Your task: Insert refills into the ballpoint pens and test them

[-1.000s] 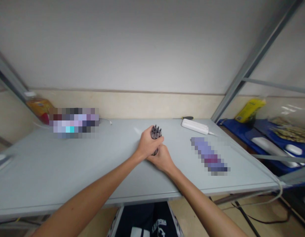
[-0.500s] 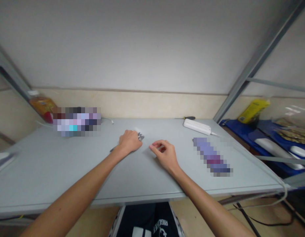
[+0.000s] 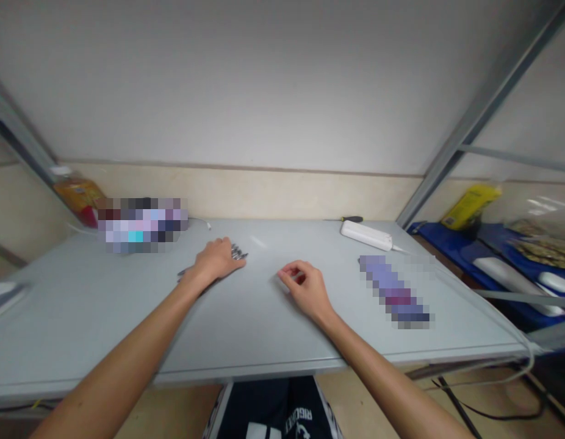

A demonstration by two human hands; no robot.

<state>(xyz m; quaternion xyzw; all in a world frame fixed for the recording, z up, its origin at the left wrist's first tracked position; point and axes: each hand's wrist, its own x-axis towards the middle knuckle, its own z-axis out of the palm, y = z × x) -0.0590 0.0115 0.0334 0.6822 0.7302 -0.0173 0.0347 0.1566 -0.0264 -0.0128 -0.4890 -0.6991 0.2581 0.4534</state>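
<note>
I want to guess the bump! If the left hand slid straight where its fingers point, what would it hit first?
The left hand points away and rightward. Only bare table lies ahead, so it would probably reach the beige wall strip first, passing left of the white box; depth is unclear.

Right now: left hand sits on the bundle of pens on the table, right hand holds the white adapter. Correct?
Not quite. The right hand holds nothing; it is loosely curled, well apart from the white adapter at the back of the table. The left hand does sit on the bundle of pens. Head view shows it.
</note>
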